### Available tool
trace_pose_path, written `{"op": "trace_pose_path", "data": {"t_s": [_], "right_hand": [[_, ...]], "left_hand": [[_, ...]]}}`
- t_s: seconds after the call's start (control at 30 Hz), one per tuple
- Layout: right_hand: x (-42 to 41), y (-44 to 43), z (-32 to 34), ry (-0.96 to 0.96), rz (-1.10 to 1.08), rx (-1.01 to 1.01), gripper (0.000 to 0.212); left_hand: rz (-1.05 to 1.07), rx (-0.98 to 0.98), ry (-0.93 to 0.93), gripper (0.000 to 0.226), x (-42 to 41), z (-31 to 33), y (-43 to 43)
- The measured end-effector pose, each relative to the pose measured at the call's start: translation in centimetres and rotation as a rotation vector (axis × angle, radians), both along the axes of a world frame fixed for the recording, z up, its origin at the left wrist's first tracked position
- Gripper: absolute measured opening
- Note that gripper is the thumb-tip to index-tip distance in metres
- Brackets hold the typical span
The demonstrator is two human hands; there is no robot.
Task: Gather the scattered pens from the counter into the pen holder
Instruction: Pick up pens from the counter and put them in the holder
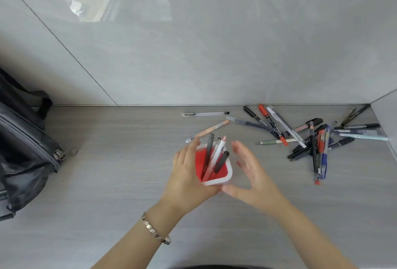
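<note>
A white pen holder [228, 177] with a red inside stands at the middle of the grey counter. Three pens [217, 157] stick out of it, leaning toward the wall. My left hand [187, 174] is wrapped around the holder's left side. My right hand [251, 174] hovers just right of it, fingers spread and blurred, holding nothing. A pile of scattered pens [315, 137] lies at the right by the wall corner. A clear pen [204, 114] and a peach pen [212, 129] lie behind the holder.
A dark grey backpack [23, 150] sits at the left edge of the counter [118, 172]. A glossy grey wall [214, 53] rises behind the counter, and a side wall closes the right end.
</note>
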State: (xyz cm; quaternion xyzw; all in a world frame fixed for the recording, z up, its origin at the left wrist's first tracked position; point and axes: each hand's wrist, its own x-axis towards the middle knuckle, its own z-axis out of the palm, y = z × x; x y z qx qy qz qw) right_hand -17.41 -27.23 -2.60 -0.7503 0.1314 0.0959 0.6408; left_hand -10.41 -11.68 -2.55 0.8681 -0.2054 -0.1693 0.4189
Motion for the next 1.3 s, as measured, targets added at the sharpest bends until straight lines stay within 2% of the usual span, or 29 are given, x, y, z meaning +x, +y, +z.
{"op": "trace_pose_path", "data": {"t_s": [0.1, 0.17, 0.27, 0.33, 0.4, 0.47, 0.57, 0.7, 0.77, 0.83, 0.9, 0.93, 1.03, 1.17, 1.23, 1.3], "right_hand": [[0.0, -2.8, -0.2, 0.065, 0.125, -0.077, 0.108], [0.2, -4.0, -0.3, 0.068, 0.074, -0.153, 0.104], [-0.3, -5.2, -0.5, 0.055, -0.024, -0.209, 0.093], [-0.8, -5.6, -0.5, 0.044, -0.091, -0.194, 0.087], [-1.1, -6.0, -0.6, 0.037, -0.141, -0.173, 0.084], [-1.2, -5.9, -0.8, 0.043, -0.141, -0.169, 0.086], [-1.2, -6.2, -1.3, 0.082, -0.166, -0.156, 0.089], [-1.3, -6.5, -1.5, 0.118, -0.182, -0.137, 0.09], [-1.4, -6.4, -1.5, 0.132, -0.183, -0.125, 0.088], [-1.4, -6.3, -1.4, 0.145, -0.188, -0.114, 0.085], [-1.4, -6.3, -1.3, 0.146, -0.188, -0.119, 0.084], [-1.4, -6.3, -1.2, 0.146, -0.188, -0.123, 0.084], [-1.3, -6.2, -0.9, 0.142, -0.177, -0.136, 0.083], [-1.4, -6.0, -0.6, 0.128, -0.172, -0.154, 0.081], [-1.6, -5.8, -0.3, 0.119, -0.167, -0.162, 0.079], [-2.1, -5.7, -0.1, 0.119, -0.161, -0.173, 0.078]], "left_hand": [[-0.189, -0.002, -0.049, 0.104, 0.8, 0.3, -1.9], [-0.344, 0.004, -0.072, 0.102, 1.4, 0.8, -2.8], [-0.521, 0.087, 0.033, 0.102, 4.0, 1.5, -2.7], [-0.472, 0.155, 0.02, 0.095, 7.0, 1.0, -2.4], [-0.315, 0.303, -0.088, 0.089, 10.4, -0.6, -2.5], [-0.196, 0.478, -0.165, 0.095, 12.8, -2.6, -2.7], [-0.233, 0.671, -0.155, 0.092, 14.1, -5.0, -3.6], [-0.265, 0.765, -0.246, 0.044, 13.1, -6.0, -4.6], [-0.257, 0.793, -0.282, 0.03, 12.1, -6.0, -4.3], [-0.288, 0.86, -0.328, 0.029, 10.8, -6.0, -3.1], [-0.311, 0.899, -0.34, 0.044, 9.4, -5.9, -1.6], [-0.312, 0.899, -0.341, 0.044, 8.6, -5.7, -0.8], [-0.228, 0.813, -0.165, 0.012, 6.4, -4.3, 1.3], [-0.161, 0.455, -0.03, 0.005, 4.3, 0.0, 2.1], [-0.233, 0.383, -0.063, 0.033, 3.5, 3.7, 1.3], [-0.314, 0.355, -0.153, 0.04, 2.8, 7.0, 0.2]]}}
